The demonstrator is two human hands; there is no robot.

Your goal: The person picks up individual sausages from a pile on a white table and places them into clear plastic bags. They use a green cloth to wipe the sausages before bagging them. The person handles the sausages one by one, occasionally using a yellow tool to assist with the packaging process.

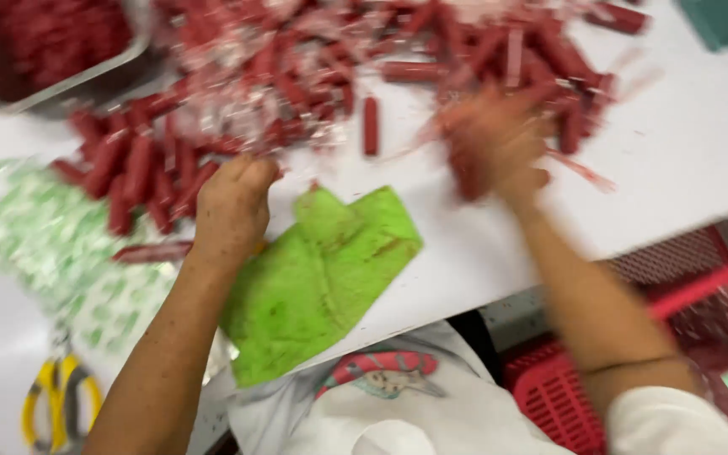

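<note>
The right hand [499, 139] blurred over the red sausages [313, 76] just beyond the green cloth [322, 278]; its grip I couldn't tell. The left hand [231, 206], fist curled, touched the cloth's far-left edge, sausages lying mostly lengthwise away.

I see a green cloth [318, 282] draped over the near edge of the white table [684, 160]. Yellow-handled scissors [59, 403] lie at its near left corner, a metal tray [61, 84] sits at the far left, and a red basket [562, 396] stands below the near edge.
</note>
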